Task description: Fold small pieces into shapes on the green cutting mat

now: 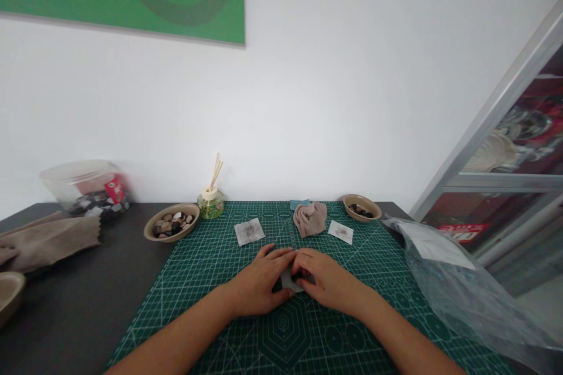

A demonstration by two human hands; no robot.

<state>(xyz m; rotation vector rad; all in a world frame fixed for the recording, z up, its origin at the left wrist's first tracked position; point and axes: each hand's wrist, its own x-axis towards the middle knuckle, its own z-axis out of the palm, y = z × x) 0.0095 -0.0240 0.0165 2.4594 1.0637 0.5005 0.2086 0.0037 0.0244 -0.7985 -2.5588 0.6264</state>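
My left hand (263, 282) lies on the green cutting mat with its fingers stretched out and its thumb apart, resting at the left edges of a small whitish sheet (289, 282). Over the right side of that sheet, my right hand (326, 280) has its fingers curled together in a pinch. Something dark shows under those fingers, but I cannot make out what it is. The fingertips of both hands meet at the sheet's far edge. Beyond them lie a crumpled beige cloth (310, 218), a smudged white square (249, 231) and a smaller white sheet (341, 232) with a dark mark.
The green cutting mat (202, 281) covers the table's middle. A bowl of pebbles (152, 235) and a reed diffuser (210, 204) stand left, a bowl with dark pieces (373, 211) right. A plastic bag (448, 287) covers the right edge; a clear tub (70, 179) sits far left.
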